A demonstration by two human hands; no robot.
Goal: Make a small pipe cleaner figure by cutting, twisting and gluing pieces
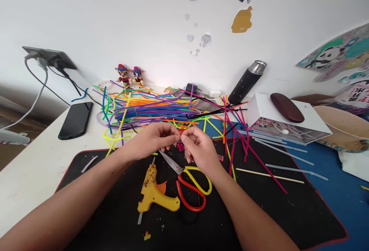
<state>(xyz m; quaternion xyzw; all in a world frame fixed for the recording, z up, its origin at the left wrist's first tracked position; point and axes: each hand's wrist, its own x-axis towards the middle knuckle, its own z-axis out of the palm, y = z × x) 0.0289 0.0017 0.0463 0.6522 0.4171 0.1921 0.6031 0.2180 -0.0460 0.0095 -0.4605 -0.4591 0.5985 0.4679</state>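
Observation:
My left hand (pixel 157 138) and my right hand (pixel 200 149) meet above the black mat (pixel 109 201), thumbs and fingertips pinched together and nearly touching. What they pinch is too small and covered to make out; a speck of red shows behind the fingertips. Just below lie scissors (pixel 191 197) with one red and one yellow handle, blades pointing up toward my left hand. Left of the scissors rests a yellow glue gun (pixel 155 197), its nozzle pointing away from me. A bundle of coloured pipe cleaners (pixel 152 108) spreads out beyond my hands.
A phone (pixel 75 120) lies at the left. Two small figures (pixel 123 75) stand by the wall. A black thermos (pixel 247 82) and a white box (pixel 288 118) with a dark case (pixel 286 107) are at the right, near translucent glue sticks (pixel 284 152) and a wooden stick (pixel 269 175).

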